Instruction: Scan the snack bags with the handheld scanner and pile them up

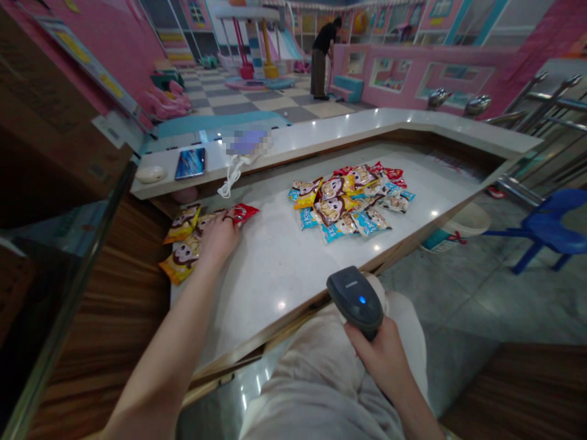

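My left hand point(219, 238) lies at the near left of the white stone counter point(275, 275), its fingers curled over the end of a red snack packet point(242, 214). Yellow monkey-print packets point(182, 225) lie beside and under that hand. Farther right sits a heaped pile of red, yellow and blue snack packets point(348, 201), out of reach of either hand. My right hand point(376, 351) grips a dark grey handheld barcode scanner point(355, 300) with a lit blue light, above my lap.
A phone point(190, 164), a white cable point(233, 177) and a small white rounded object point(150, 174) sit on the raised ledge. A person in a dark top point(323, 55) stands in the play area beyond. A blue chair point(545, 223) and white bucket point(454, 227) stand on the right.
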`<action>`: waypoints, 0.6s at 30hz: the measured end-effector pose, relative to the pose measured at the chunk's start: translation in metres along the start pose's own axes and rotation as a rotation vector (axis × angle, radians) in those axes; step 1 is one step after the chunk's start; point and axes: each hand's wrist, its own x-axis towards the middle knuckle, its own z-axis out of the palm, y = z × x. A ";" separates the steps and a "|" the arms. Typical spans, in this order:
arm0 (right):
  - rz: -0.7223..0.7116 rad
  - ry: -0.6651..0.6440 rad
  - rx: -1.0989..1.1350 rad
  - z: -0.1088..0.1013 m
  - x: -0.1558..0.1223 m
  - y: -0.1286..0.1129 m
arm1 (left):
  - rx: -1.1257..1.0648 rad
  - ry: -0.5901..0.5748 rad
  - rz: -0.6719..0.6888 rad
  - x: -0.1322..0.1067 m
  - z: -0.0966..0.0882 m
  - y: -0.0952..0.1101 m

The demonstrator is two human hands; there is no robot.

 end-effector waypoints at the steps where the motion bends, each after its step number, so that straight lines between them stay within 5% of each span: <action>1: 0.001 0.002 -0.004 -0.001 0.000 0.000 | -0.067 -0.027 -0.010 -0.007 -0.002 0.006; 6: -0.006 -0.001 -0.007 0.001 0.001 0.000 | -0.828 -0.130 -0.062 -0.042 -0.003 0.046; 11: 0.019 -0.011 0.017 0.005 0.002 -0.001 | -1.715 -0.361 -0.369 -0.078 0.013 0.089; 14: 0.026 -0.036 0.034 0.009 0.004 -0.002 | -1.893 -0.484 -0.487 -0.090 0.022 0.104; 18: 0.013 -0.046 0.033 0.018 0.005 -0.003 | -1.903 -0.497 -0.453 -0.095 0.030 0.110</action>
